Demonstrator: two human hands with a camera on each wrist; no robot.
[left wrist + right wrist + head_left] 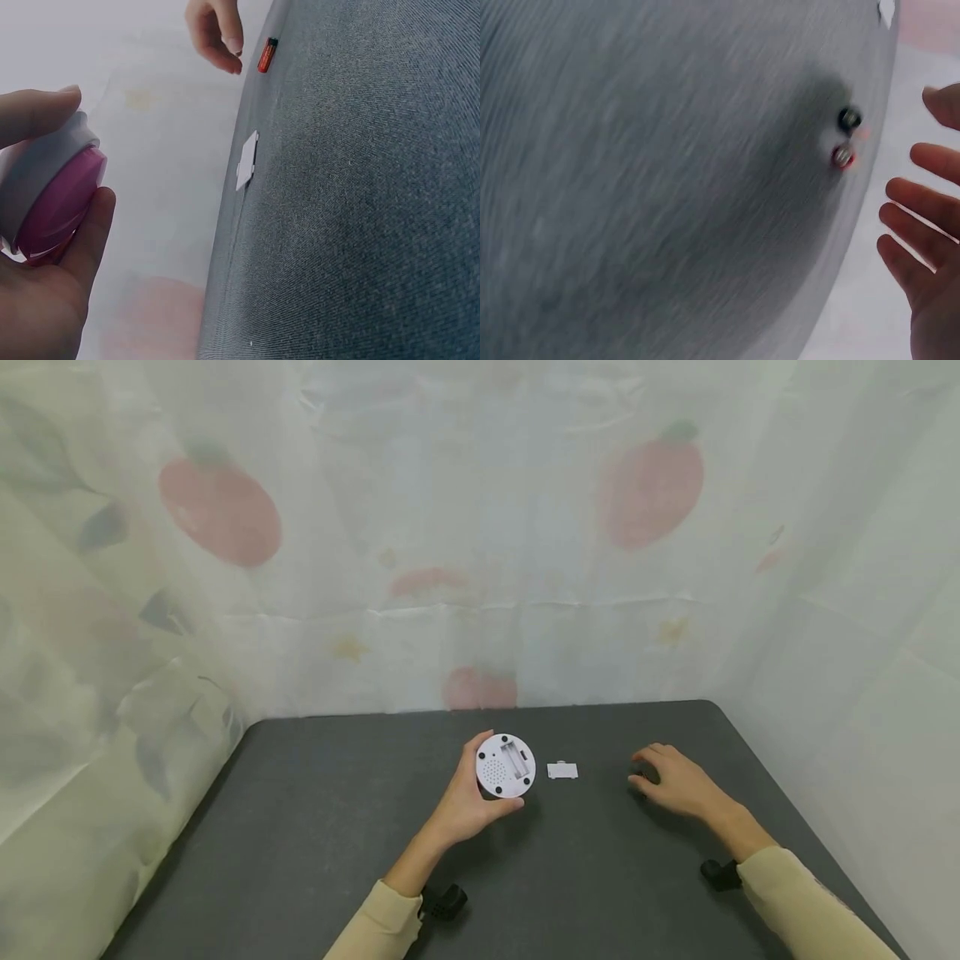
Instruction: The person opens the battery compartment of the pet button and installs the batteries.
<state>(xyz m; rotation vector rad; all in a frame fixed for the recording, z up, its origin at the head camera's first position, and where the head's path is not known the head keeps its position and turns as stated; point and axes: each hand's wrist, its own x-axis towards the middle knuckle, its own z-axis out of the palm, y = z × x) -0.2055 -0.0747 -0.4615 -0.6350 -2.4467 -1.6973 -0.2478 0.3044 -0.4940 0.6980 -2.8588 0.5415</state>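
My left hand (461,810) grips the rim of a round white device (491,774), held above the table. Its underside faces me, with dark round feet, a cluster of small holes and an uncovered battery compartment (515,760) that looks vacant. In the left wrist view the device's other side is pink (64,202). To its right on the table lies a flat white battery cover (562,771). My right hand (678,782) hovers farther right, fingers spread and holding nothing. Near it lie two batteries, showing a red end (843,156) and a black end (849,118) in the right wrist view.
A dark grey cloth-like surface covers the table (337,827). Pale curtains with fruit prints (480,527) hang behind it and along both sides. Black wrist cameras (447,903) sit on both forearms, close to the tabletop.
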